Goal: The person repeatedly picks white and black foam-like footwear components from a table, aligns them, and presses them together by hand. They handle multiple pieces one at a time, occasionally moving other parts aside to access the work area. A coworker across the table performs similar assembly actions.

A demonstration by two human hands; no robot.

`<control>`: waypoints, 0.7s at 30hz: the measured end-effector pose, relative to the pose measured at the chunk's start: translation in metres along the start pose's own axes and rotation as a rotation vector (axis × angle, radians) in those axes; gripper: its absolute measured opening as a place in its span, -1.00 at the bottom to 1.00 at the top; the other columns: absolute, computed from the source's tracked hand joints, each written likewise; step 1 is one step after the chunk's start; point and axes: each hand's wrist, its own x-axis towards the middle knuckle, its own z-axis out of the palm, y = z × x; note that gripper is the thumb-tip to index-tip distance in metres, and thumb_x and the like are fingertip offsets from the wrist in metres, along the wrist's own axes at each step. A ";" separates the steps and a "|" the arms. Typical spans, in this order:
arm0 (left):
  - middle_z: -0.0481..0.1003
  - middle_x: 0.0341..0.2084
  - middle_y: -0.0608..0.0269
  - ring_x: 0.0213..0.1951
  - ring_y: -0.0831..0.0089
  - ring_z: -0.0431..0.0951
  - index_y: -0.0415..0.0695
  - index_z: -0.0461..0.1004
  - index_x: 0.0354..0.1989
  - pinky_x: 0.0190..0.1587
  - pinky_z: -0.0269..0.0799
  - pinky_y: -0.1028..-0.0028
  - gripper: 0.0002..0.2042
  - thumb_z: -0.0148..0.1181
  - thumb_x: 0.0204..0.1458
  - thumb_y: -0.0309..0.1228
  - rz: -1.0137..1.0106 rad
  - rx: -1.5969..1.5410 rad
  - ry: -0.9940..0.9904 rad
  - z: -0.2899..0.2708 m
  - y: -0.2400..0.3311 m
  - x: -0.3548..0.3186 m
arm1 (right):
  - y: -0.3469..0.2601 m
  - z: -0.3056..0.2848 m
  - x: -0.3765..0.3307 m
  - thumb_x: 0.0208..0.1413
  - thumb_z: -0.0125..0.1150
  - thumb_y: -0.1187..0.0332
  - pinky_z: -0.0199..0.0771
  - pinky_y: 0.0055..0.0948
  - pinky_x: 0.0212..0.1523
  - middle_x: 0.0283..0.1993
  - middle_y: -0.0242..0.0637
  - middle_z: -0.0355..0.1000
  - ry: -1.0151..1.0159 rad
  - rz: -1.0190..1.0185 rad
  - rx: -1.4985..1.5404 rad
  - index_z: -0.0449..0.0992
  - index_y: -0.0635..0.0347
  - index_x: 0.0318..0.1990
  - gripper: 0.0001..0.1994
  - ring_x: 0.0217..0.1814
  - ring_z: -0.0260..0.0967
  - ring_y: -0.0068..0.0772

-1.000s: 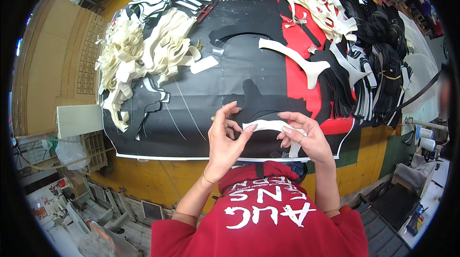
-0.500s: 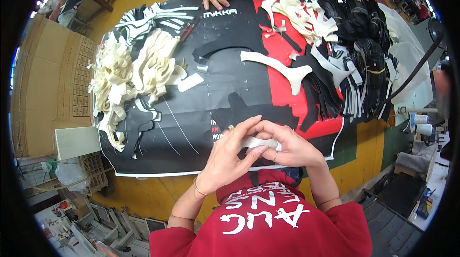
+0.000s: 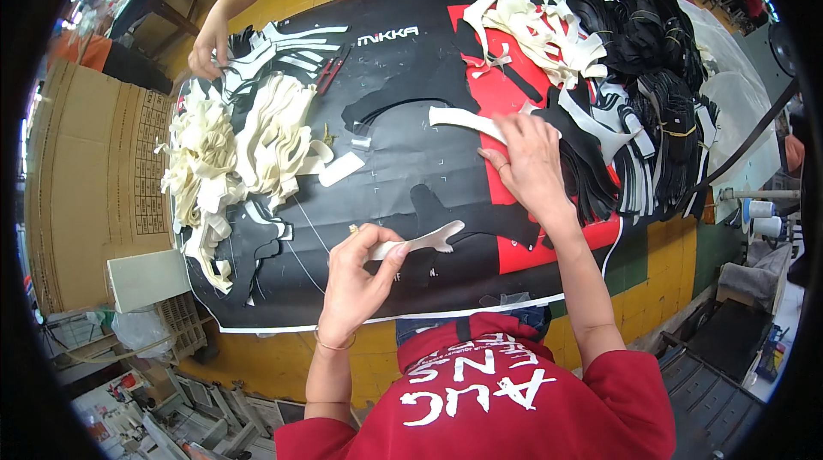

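Note:
My left hand (image 3: 358,276) pinches a white fabric piece (image 3: 433,239) between thumb and fingers, just above the near part of the black sheet. The piece's forked end points right. Farther right, my right hand (image 3: 533,160) lies over the right end of a white fabric strip (image 3: 463,119), its thumb apart from the fingers. That hand hides the strip's broader end. Between my hands a black fabric piece (image 3: 429,203) lies on the sheet. Next to my right hand are dark layered strips (image 3: 587,177) and a white curved piece (image 3: 591,121).
A black and red sheet (image 3: 394,147) covers the table. Cream fabric piles (image 3: 279,130) lie left, black bundles (image 3: 664,104) right. A co-worker's hand (image 3: 208,48) touches black-and-white pieces (image 3: 279,53) at far left. Red-handled tweezers (image 3: 328,74) and a white card (image 3: 341,169) lie nearby.
My hands have parted: the left keeps the white piece, now unfolded, while the right has reached out to the strip. The co-worker's hand has moved left to the black-and-white pieces.

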 end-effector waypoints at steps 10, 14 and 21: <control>0.53 -0.53 0.34 -0.46 0.69 0.44 -0.27 0.56 -0.37 -0.38 0.32 0.60 -0.89 0.35 0.11 -0.50 -0.158 -0.305 0.006 -0.022 0.019 -0.013 | -0.046 0.013 0.011 0.05 0.37 0.36 0.42 -0.23 -0.12 -0.13 -0.28 0.51 -0.121 -0.259 0.434 0.61 0.09 -0.05 -0.72 -0.12 0.51 -0.22; 0.58 -0.52 0.27 -0.50 0.59 0.49 -0.26 0.60 -0.43 -0.39 0.35 0.57 -0.88 0.45 -0.02 -0.51 0.000 -0.249 0.001 -0.025 0.037 -0.011 | -0.096 0.042 0.031 0.04 0.40 0.27 0.37 -0.19 0.12 0.03 -0.24 0.49 -0.186 -0.487 0.533 0.53 0.08 0.09 -0.58 0.10 0.45 -0.18; 0.61 -0.52 0.22 -0.46 0.47 0.58 -0.24 0.61 -0.43 -0.35 0.43 0.48 -0.88 0.47 -0.07 -0.52 0.055 -0.058 0.033 -0.037 0.043 0.040 | -0.047 0.043 0.053 0.09 0.37 0.21 0.18 -0.11 0.37 0.32 -0.11 0.31 -0.130 -0.251 0.148 0.49 0.16 0.16 -0.51 0.44 0.18 -0.08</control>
